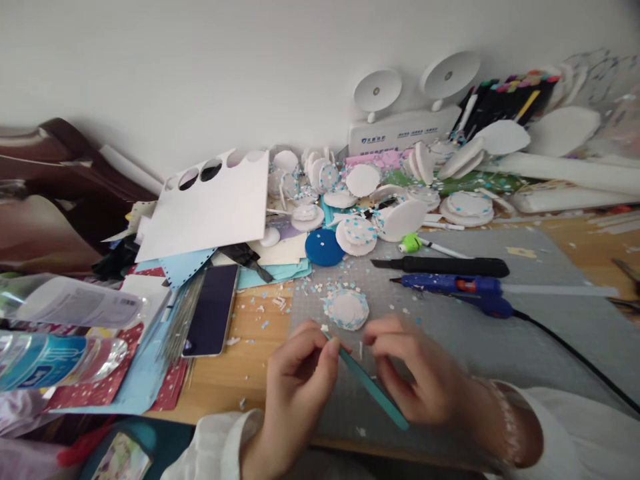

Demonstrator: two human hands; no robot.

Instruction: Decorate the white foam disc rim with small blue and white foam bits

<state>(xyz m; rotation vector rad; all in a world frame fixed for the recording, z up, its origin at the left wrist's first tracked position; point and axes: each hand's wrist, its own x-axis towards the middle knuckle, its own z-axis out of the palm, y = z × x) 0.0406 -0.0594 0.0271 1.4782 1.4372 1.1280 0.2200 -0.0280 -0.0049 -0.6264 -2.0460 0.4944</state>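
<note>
My left hand is closed, thumb and forefinger pinching slim teal tweezers near their upper end. A tiny white star-like piece shows at those fingertips. My right hand hovers just right of the tweezers with fingers curled. Motion blurs its fingertips, so whether they hold anything is unclear. Just beyond both hands, a round white disc edged with blue and white bits lies on the grey cutting mat. Small loose confetti pieces are scattered around it.
On the mat's right lie a blue glue gun with its cord and a black utility knife. Several decorated white discs pile up behind, near a blue round lid. A phone and bottles are at left.
</note>
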